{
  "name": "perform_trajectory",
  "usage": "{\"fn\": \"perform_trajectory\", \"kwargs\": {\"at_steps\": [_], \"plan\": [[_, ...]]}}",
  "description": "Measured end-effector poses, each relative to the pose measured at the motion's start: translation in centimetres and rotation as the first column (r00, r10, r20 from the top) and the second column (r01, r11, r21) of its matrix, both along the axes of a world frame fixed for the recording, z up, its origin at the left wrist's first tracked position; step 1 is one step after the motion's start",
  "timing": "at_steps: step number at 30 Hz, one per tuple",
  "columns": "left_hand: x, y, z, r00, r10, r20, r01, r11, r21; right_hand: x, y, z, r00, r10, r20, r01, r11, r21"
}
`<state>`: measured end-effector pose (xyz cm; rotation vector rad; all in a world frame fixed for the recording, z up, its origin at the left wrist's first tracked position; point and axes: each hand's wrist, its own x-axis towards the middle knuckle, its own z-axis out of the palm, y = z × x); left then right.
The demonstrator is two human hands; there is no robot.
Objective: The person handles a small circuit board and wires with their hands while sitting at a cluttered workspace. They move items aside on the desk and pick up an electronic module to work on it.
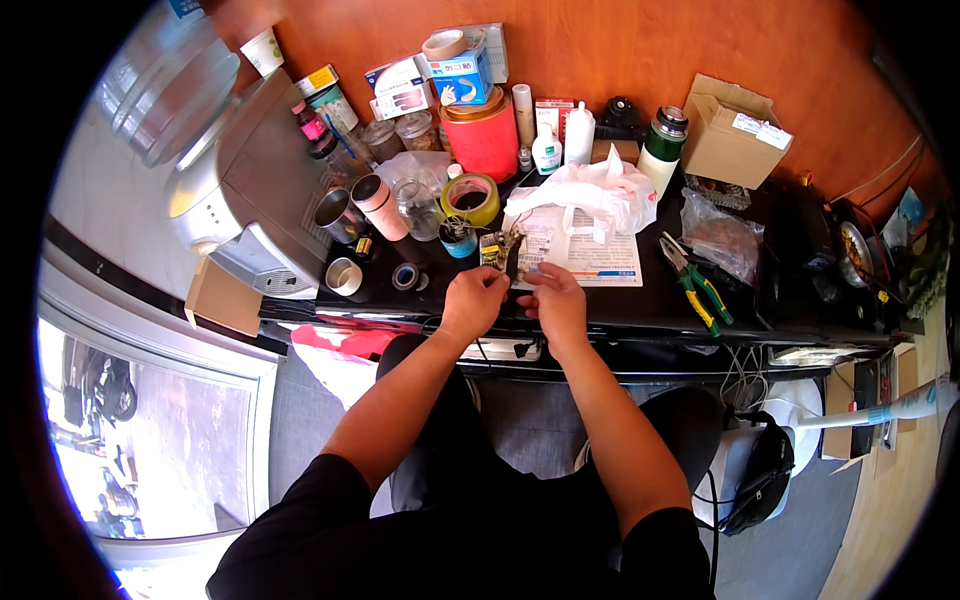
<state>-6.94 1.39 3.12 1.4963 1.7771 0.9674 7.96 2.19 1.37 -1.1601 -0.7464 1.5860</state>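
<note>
Over the front edge of the black table, my left hand is closed with its fingertips pinched; whatever they hold is too small to make out. Just beyond it lies a small block with a yellow label, beside a dark narrow piece. My right hand is a little to the right, its fingers partly bent and apart, pointing toward the left hand. I see nothing held in it. Behind both hands, a printed sheet lies flat under a crumpled white plastic bag.
Pliers with green and yellow handles lie to the right. On the left stand a pink tumbler, a glass jar, a yellow tape roll and a metal cup. A thermos and cardboard box stand behind.
</note>
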Motion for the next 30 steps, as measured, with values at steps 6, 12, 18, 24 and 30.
{"fn": "perform_trajectory", "kwargs": {"at_steps": [6, 12, 18, 24, 30], "plan": [[-0.3, 0.2, -0.4, 0.998, -0.047, -0.041, 0.049, 0.998, 0.032, -0.5, 1.7, -1.8, 0.915, 0.189, 0.357, -0.241, 0.964, 0.109], [-0.7, 0.1, -0.5, 0.999, -0.041, -0.033, 0.042, 0.999, 0.015, 0.0, 3.3, -1.5, 0.774, 0.236, 0.587, -0.396, 0.904, 0.158], [0.2, -1.5, 1.2, 0.992, -0.081, -0.098, 0.091, 0.991, 0.100, 0.2, 3.5, -0.6, 0.623, 0.190, 0.759, -0.494, 0.847, 0.193], [0.2, -1.1, 0.1, 0.861, -0.038, -0.507, 0.307, 0.833, 0.459, 0.4, 4.1, -1.2, 0.651, 0.221, 0.727, -0.503, 0.842, 0.195], [0.0, -0.7, -0.2, 0.816, -0.011, -0.578, 0.374, 0.773, 0.513, 0.4, 4.7, -1.7, 0.655, 0.287, 0.700, -0.488, 0.867, 0.101]]}}
